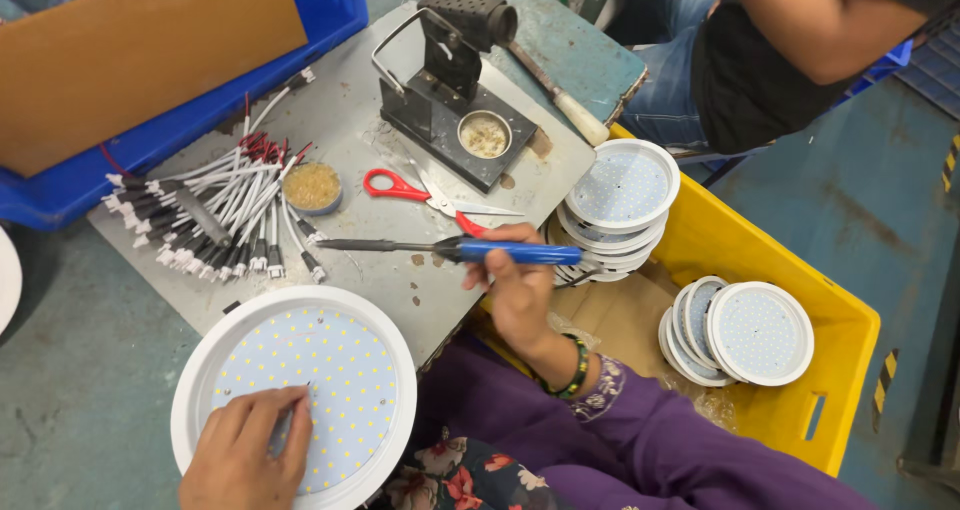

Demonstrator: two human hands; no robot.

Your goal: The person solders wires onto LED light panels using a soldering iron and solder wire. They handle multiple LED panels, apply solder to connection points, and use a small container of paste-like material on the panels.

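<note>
My right hand (518,290) grips a blue-handled soldering iron (450,249) level over the metal work plate (350,140), its tip pointing left toward a bundle of white and black wired connectors (215,215). My left hand (248,450) rests on a large round white LED panel (300,395) dotted with small yellow chips, fingers pinched on something thin against its surface; what it is I cannot tell.
Red-handled scissors (415,190), a small tin of flux (312,187) and a black soldering-iron stand (455,90) sit on the plate. Stacked round panels (622,190) and a yellow crate (790,300) holding more are at right. Another seated person (770,50) is beyond. A blue bin (170,120) is at left.
</note>
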